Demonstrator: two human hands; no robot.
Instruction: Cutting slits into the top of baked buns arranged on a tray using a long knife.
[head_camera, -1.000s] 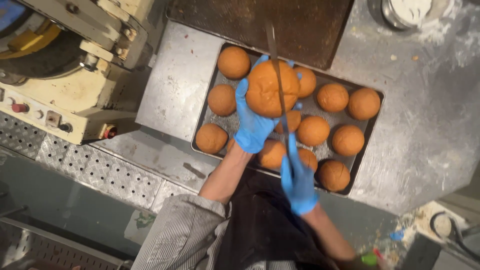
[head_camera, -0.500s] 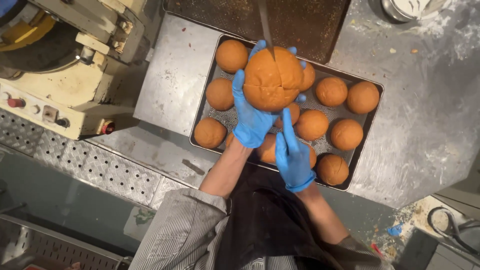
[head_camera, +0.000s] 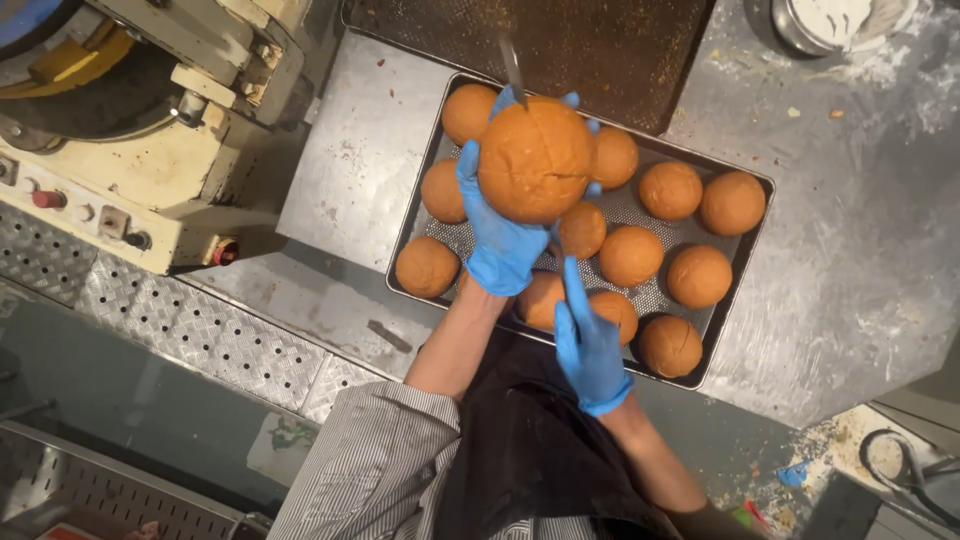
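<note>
My left hand (head_camera: 500, 235), in a blue glove, holds a large round golden-brown bun (head_camera: 537, 158) up above a perforated metal tray (head_camera: 735, 300). My right hand (head_camera: 590, 340), also in a blue glove, grips a knife. The blade runs under or through the bun, and only its tip (head_camera: 511, 68) shows beyond the bun's far side. A faint line crosses the top of the bun. Several more round buns (head_camera: 630, 255) lie in rows in the tray, partly hidden by my hands.
The tray rests on a floury steel table (head_camera: 350, 170). A dark empty baking tray (head_camera: 590, 45) lies behind it. A cream-coloured machine (head_camera: 130, 170) with red buttons stands at the left. A metal bowl of flour (head_camera: 825, 20) is at the top right.
The bun in my left hand has come closer to the camera and slightly left. The blade lay across the bun's top before; now only the tip shows past it.
</note>
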